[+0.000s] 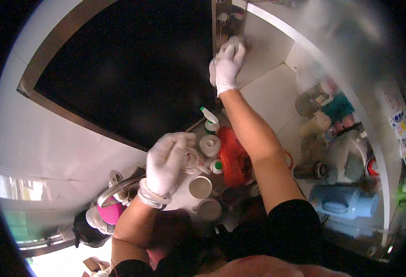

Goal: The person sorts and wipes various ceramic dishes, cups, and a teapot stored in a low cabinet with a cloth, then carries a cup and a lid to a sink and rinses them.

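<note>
My right hand (pixel 228 65), in a white glove, is raised at the right edge of a dark framed panel (pixel 130 65), against its brownish metal frame strip. Its fingers are curled; whether they hold anything is hidden. My left hand (pixel 166 162), also white-gloved, is bent near the panel's lower corner, above the bottles and cups; its fingertips are turned away and I cannot tell if something is in them. Between my arms stand a spray bottle with a white and green head (pixel 210 117), a white round-topped container (pixel 210 145), a green-capped bottle (pixel 217 166) and a red plastic bag (pixel 232 157).
Two cups (pixel 200 187) stand below the bottles. A blue plastic jug (pixel 343 202) and a dark cylindrical container (pixel 310 170) are at the right, behind a curved white edge (pixel 331 65). A bright pink item (pixel 110 212) lies left of my left forearm. Tiled wall (pixel 268 48) borders the panel.
</note>
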`<state>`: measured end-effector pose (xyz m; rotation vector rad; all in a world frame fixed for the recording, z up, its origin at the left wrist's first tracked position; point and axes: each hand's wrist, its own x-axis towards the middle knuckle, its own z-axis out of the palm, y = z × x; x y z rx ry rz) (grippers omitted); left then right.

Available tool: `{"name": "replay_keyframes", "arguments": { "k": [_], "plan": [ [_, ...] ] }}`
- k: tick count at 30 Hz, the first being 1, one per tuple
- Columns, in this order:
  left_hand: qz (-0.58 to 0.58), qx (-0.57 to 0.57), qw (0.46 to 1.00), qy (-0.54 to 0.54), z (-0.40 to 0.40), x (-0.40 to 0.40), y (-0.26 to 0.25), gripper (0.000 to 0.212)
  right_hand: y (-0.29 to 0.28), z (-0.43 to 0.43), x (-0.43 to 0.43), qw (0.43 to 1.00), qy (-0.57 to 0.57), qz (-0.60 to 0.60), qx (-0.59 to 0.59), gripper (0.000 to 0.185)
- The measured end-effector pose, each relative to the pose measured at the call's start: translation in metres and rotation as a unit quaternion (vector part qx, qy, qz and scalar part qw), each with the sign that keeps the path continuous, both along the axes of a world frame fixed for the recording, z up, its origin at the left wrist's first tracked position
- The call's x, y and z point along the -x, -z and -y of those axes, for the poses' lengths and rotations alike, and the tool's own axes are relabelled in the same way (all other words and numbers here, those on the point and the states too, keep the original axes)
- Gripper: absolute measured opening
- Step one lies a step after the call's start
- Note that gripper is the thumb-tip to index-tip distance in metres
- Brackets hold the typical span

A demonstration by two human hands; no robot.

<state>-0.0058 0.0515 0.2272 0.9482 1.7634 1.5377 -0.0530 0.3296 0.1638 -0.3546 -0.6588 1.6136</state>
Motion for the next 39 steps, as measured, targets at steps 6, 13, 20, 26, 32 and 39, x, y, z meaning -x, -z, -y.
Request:
{"name": "replay_keyframes", "arguments": {
  "k": [6, 13, 20, 26, 32, 39],
  "plan": [
    [0.053, -0.004, 0.999, -0.013, -0.013, -0.022, -0.015, 0.021, -0.023, -0.012, -0.026, 0.796, 0.349, 0.356, -0.343, 0.034],
    [-0.092, 0.010, 0.995, -0.023, -0.004, -0.025, -0.001, 0.019, 0.059, 0.002, -0.053, 0.808, 0.302, 0.348, -0.366, 0.021],
    [-0.197, -0.027, 0.980, -0.003, -0.004, -0.017, -0.012, 0.019, -0.060, -0.008, -0.027, 0.733, 0.415, 0.320, -0.435, 0.038],
    [-0.141, -0.018, 0.990, -0.011, 0.014, 0.001, -0.010, 0.019, 0.030, 0.034, -0.087, 0.595, 0.073, 0.400, -0.693, 0.027],
    [0.016, -0.030, 0.997, -0.072, 0.033, 0.013, -0.011, 0.022, -0.058, 0.016, -0.067, 0.761, 0.255, 0.211, -0.559, 0.031],
    [-0.012, -0.032, 0.998, -0.056, 0.031, 0.009, -0.020, 0.022, -0.152, 0.040, -0.008, 0.648, 0.472, 0.359, -0.478, 0.038]
  ]
}}
